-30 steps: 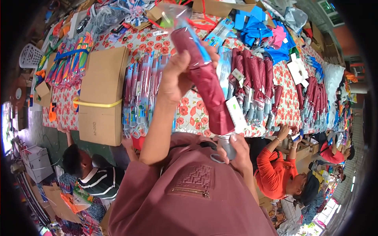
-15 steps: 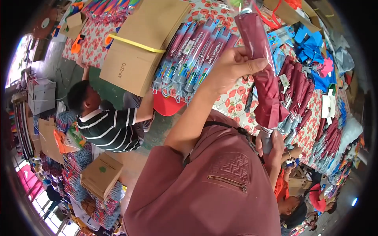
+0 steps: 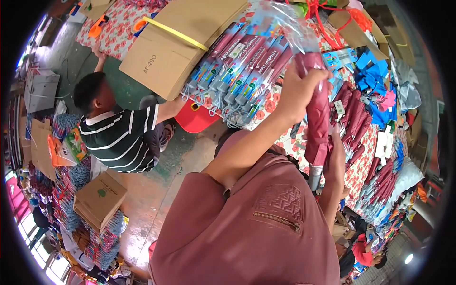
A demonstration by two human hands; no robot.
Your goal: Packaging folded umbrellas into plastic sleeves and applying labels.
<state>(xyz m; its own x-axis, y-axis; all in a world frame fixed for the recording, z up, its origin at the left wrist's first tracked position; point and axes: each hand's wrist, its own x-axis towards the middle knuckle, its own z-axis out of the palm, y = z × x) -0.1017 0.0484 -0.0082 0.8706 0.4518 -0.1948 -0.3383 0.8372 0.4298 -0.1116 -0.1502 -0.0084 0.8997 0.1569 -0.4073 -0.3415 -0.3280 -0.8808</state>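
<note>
So, far left there's a co-worker in a striped shirt (image 3: pixel 118 137) beside the floral-covered counter (image 3: pixel 110 38), then a big carton (image 3: pixel 161 59) with a yellow strap, then a row of sleeved umbrellas (image 3: pixel 242 69) lying side by side.

Next along is the left hand (image 3: pixel 304 90), fingers wrapped around the upper part of the burgundy umbrella (image 3: pixel 317 116). That one's held upright-ish over the counter's near edge, right in front of the wearer, with a loose clear sleeve (image 3: pixel 304 38) bunching past its top.

Here's the change: half a second ago the right hand (image 3: pixel 335 154) was on the grey handle (image 3: pixel 315 179). Now it's up alongside the folded fabric and the handle sticks out free below. Can't tell if those fingers are gripping or just resting there. My read: the work has moved from the handle end up to the body.

Further right, a heap of unsleeved umbrellas (image 3: pixel 354 116).
</note>
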